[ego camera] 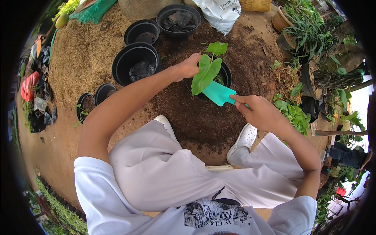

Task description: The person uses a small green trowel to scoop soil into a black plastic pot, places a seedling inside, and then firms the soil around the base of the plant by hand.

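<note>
A green plant with broad heart-shaped leaves (207, 73) rises from a black plastic pot (226, 75) in front of me. My left hand (189, 67) is at the plant's left side, by the pot's rim; the leaves hide part of its fingers, so its grip cannot be made out. In my right hand (255, 110) is the handle of a turquoise plastic garden trowel (218, 93). The trowel's blade lies over the near side of the pot, its tip behind the large leaf. Dark loose soil (188, 117) surrounds the pot on the ground.
Several black pots stand to the left, including a large one (117, 63) and a small one with a seedling (85, 105). A white sack (221, 14) bearing print sits at the back. Potted plants (308, 38) line the right side. A person's dark-trousered leg (346, 155) shows far right.
</note>
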